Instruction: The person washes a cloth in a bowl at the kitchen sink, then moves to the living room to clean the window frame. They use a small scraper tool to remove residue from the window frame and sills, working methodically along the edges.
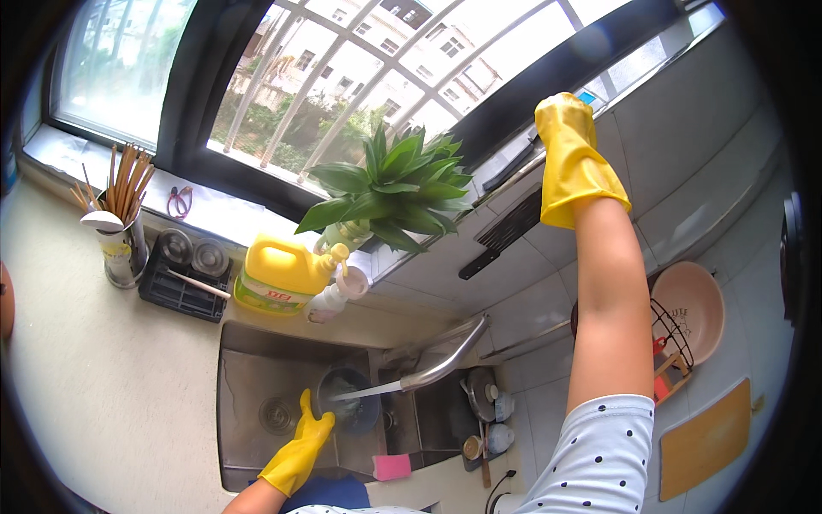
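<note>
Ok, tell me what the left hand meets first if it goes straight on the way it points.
The left hand would likely meet the round bowl under the tap first; whether they touch is unclear.

Remotely, I count: 2 gloves (pixel 580 167); near the left hand (pixel 298 447), 1 bowl (pixel 364 417), 1 tap (pixel 441 367), 1 pink sponge (pixel 392 467).

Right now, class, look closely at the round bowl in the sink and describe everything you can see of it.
The round bowl looks bluish-grey and smooth; its material is uncertain. It is mouth up inside the metal sink, and a stream from the curved tap runs into it. The yellow-gloved left hand is at its left rim, apparently touching it. Whether it rests on the sink floor or is held up is unclear.
</note>
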The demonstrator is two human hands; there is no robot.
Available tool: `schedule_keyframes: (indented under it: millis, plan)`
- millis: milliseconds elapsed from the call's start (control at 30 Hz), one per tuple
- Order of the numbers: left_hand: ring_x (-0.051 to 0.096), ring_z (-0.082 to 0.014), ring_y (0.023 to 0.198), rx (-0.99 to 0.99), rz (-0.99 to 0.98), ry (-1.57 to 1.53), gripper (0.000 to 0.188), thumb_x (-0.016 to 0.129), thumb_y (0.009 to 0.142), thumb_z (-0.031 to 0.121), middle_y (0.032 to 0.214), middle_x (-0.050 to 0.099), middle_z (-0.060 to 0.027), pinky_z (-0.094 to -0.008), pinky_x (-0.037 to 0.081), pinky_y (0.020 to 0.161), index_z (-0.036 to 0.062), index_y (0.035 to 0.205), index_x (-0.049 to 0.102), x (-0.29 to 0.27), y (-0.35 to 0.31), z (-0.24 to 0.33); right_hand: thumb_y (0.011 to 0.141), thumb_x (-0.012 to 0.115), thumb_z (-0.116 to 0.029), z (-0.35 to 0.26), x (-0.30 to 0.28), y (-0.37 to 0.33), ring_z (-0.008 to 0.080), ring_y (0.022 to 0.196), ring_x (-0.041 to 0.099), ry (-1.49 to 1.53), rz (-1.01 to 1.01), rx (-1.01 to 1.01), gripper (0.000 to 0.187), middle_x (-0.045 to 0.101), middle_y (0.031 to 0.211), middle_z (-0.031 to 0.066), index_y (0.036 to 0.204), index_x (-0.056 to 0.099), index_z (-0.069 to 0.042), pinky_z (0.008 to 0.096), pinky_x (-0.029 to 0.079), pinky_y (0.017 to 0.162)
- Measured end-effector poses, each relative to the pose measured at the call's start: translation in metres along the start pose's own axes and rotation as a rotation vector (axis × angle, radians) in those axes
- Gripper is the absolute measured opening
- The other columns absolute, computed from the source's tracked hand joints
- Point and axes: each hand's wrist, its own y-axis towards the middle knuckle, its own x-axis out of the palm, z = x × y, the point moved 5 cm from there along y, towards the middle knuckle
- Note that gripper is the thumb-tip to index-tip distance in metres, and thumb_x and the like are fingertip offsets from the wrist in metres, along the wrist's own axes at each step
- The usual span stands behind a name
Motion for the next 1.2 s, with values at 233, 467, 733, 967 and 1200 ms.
schedule_keyframes:
  millis: [233,467,733,967,1200]
  plan:
    - [0.068,-0.0345,0.083,-0.04,-0.022,-0.042,0.094,0.062,0.082,0.022,0.111,0.065,-0.0255,-0.0389,0.055,0.073,0.0266,0.158,0.007,0.001,-0.015,0.009,0.087,0.066,-0.017,-0.013,0.01,0.002,0.0265,0.1,0.072,-0.057,-0.262,-0.155,0.02,0.074,0.105,0.0109,0.102,0.077,-0.008,0.0357,0.058,0.082]
    - [0.068,-0.0331,0.077,0.005,0.009,-0.053,0.094,0.062,0.082,0.02,0.11,0.065,-0.0241,-0.0376,0.056,0.069,0.0258,0.158,0.008,0.001,-0.003,-0.004,0.092,0.057,-0.02,-0.011,0.027,-0.003,0.0276,0.085,0.072,0.212,0.3,-0.071,0.027,0.073,0.093,0.0165,0.098,0.073,0.0,0.0383,0.055,0.072]
    - [0.066,-0.0336,0.066,0.12,0.003,0.019,0.093,0.062,0.081,0.027,0.087,0.065,-0.0209,-0.0422,0.054,0.062,0.0327,0.157,0.008,0.021,0.034,-0.051,0.091,0.065,-0.01,0.021,-0.027,-0.058,0.0269,0.074,0.066,0.496,0.844,-0.166,0.011,0.069,0.077,0.0091,0.097,0.074,-0.01,0.0362,0.051,0.066]
    - [0.066,-0.0329,0.07,0.181,-0.125,-0.155,0.087,0.058,0.088,0.019,0.119,0.062,-0.022,-0.0403,0.056,0.06,0.0297,0.158,0.008,0.005,0.016,-0.029,0.091,0.068,-0.01,0.019,-0.009,-0.202,0.0164,0.097,0.064,1.501,0.353,-0.325,0.026,0.072,0.109,0.005,0.117,0.071,-0.009,0.0253,0.046,0.09]
    - [0.065,-0.0316,0.094,0.184,-0.143,-0.291,0.081,0.055,0.087,0.011,0.14,0.046,-0.0178,-0.038,0.057,0.062,0.0275,0.157,0.017,-0.001,0.01,-0.034,0.102,0.055,-0.018,0.003,0.095,-0.354,0.0299,0.132,0.05,2.094,-0.3,0.104,0.03,0.059,0.133,0.0198,0.127,0.063,-0.002,0.0389,0.041,0.112]
